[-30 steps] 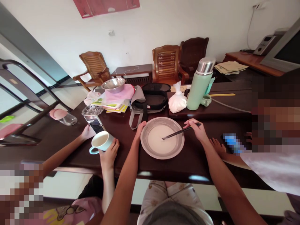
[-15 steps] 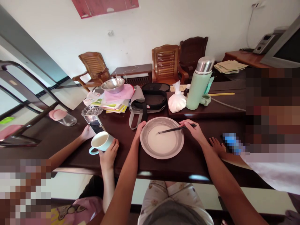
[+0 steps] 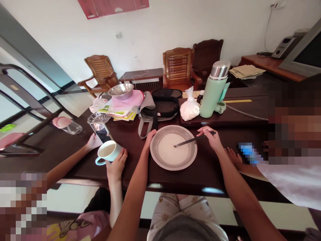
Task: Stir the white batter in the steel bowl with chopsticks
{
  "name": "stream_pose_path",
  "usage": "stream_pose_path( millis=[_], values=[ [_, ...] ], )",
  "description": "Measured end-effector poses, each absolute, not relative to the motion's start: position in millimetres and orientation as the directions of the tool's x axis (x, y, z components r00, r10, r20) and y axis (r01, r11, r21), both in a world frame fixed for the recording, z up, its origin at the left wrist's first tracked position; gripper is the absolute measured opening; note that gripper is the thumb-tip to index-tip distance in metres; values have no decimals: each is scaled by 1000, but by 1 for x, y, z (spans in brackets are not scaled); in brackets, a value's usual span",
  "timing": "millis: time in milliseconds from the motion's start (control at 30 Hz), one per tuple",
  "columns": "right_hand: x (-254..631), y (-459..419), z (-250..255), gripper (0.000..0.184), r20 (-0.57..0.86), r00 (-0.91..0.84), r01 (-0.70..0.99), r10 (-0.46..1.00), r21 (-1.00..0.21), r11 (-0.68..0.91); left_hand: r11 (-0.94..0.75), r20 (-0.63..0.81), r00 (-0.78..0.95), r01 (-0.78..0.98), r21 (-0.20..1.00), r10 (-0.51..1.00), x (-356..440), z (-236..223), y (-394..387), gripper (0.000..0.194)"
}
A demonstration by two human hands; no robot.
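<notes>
A round metal bowl (image 3: 155, 160) of milky white liquid (image 3: 173, 154) stands on the dark table before me. My left hand (image 3: 151, 138) grips its left rim, fingers closed against the outer edge. Dark chopsticks (image 3: 190, 140) are pinched in my right hand (image 3: 210, 136), beyond the bowl's right rim. They slant down to the left, and their tips dip into the liquid near the middle. Behind the bowl, a knotted plastic bag of white powder (image 3: 190, 108) sits beside a green thermos (image 3: 212, 97).
At left, another person's hands hold a mug (image 3: 108, 151) and a phone (image 3: 102, 133). On the right rests another person's hand (image 3: 233, 156) near a blue-screened phone (image 3: 248, 153). A black and grey bag (image 3: 164, 108), papers, and a steel bowl (image 3: 121, 92) lie at the back.
My right hand has moved slightly right, drawing the chopsticks' tips right and a little lower through the liquid. My left hand and the bowl have stayed put.
</notes>
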State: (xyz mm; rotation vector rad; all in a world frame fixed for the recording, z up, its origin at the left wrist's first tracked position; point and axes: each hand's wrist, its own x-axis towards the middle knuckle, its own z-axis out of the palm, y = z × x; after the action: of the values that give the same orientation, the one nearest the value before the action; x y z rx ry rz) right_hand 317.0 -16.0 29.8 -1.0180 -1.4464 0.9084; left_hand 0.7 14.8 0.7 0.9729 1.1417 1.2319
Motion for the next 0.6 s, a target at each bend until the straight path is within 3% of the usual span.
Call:
stream_pose_path(
  millis=[133,333,467,600],
  values=[
    [314,-17,30,29,347,-112,119,931,-925,360,91,-96,-17,-179,980,995,0,0,16,36],
    [319,-15,29,28,361,-27,91,932,-928,362,58,-59,-1,-163,985,998,0,0,17,36],
    [316,-17,31,28,345,-117,109,931,-928,357,69,-71,-6,-161,985,997,0,0,16,37],
    [317,-17,31,27,382,-34,116,924,-917,383,61,-64,-14,-156,986,998,0,-1,17,39]
  ],
)
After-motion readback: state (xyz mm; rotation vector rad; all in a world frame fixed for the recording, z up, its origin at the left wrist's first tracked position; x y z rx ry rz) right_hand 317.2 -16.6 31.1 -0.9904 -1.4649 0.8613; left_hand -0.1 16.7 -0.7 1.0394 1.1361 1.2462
